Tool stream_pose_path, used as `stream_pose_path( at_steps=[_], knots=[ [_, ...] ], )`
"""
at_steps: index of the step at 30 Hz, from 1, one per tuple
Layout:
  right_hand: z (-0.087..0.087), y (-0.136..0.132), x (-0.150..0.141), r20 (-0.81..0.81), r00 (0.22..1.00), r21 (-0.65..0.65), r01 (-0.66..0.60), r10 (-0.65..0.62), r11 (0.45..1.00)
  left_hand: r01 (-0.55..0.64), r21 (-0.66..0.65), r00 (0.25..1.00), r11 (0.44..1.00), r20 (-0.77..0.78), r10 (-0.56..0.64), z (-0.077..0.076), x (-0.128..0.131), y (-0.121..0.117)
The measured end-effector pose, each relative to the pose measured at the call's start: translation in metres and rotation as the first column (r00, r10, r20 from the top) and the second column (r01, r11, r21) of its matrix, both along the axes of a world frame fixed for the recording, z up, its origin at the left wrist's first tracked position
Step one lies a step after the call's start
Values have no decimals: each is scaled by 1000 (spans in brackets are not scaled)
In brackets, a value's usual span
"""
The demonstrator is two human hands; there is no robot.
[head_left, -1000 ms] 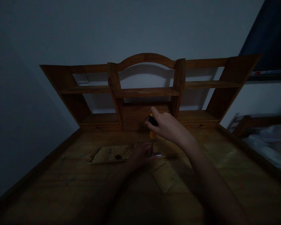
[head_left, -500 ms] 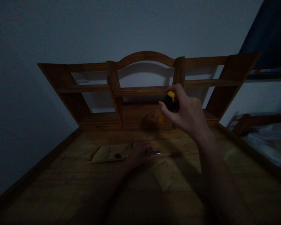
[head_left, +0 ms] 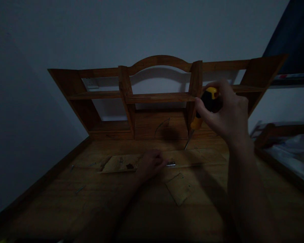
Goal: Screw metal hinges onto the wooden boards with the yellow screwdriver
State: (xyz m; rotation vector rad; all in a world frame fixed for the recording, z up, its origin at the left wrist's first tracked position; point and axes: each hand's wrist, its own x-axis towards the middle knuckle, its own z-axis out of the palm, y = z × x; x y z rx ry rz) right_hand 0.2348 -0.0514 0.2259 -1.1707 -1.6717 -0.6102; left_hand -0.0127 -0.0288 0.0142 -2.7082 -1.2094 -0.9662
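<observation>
My right hand (head_left: 226, 114) is raised above the wooden desk top (head_left: 152, 202), closed round a screwdriver (head_left: 204, 111) with a yellow and black handle, its shaft pointing down and left. My left hand (head_left: 149, 165) rests on the desk, fingers curled against a small metal bracket (head_left: 171, 164) that lies on a pale strip of bare wood (head_left: 121, 163). What the left fingers pinch, if anything, is hidden in the dim light.
A wooden hutch with shelves and an arched top (head_left: 159, 94) stands at the back of the desk against the wall. Loose screws (head_left: 78, 189) lie on the desk at the left. A second pale patch (head_left: 178, 190) marks the desk. A bed (head_left: 291, 152) is at the right.
My right hand has lifted the screwdriver off the bracket and carried it up and to the right. My left hand has stayed by the bracket.
</observation>
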Motion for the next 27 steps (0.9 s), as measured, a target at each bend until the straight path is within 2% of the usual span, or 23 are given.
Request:
stream_pose_path(
  at_steps=[5,11,15,22,25,27],
  knots=[
    [1,-1,2,-13,1000,12,-5,5,1000,-4,20,1000,1000,16,3,-1,-2,-2],
    [2,-2,2,-11,1000,-13,-3,3,1000,29,-80,999,996,36,-27,6,-2,-5],
    [2,0,2,-1,1000,-15,0,0,1000,2,-133,997,991,73,8,9,-1,-4],
    [-2,4,-1,22,1000,9,0,-1,1000,-3,-153,999,988,39,9,15,6,-3],
    [-3,5,-1,28,1000,29,-10,9,1000,37,-138,999,990,39,-32,22,-11,3],
    [-3,5,1,24,1000,37,-7,7,999,-5,-92,998,996,62,10,28,-43,11]
  ],
)
